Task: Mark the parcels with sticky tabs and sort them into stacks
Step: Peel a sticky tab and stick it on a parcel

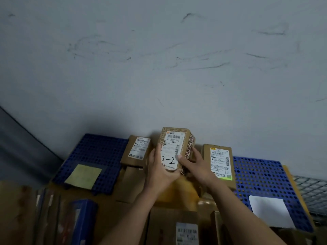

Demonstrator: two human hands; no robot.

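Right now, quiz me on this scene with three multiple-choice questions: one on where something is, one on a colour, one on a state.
1. Where does the yellow-green sheet lie?
A. pinned to the wall
B. on the left blue pallet
C. inside an open drawer

2. What colour is the paper on the right blue pallet?
A. red
B. black
C. white

3. How is the parcel marked 3-2 held?
A. by the left hand and right hand together
B. not held, lying untouched
C. balanced on one forearm

Answers:
1. B: it lies flat on that pallet's grid.
2. C: it shows white against the blue.
3. A: fingers of each hand curl round its sides.
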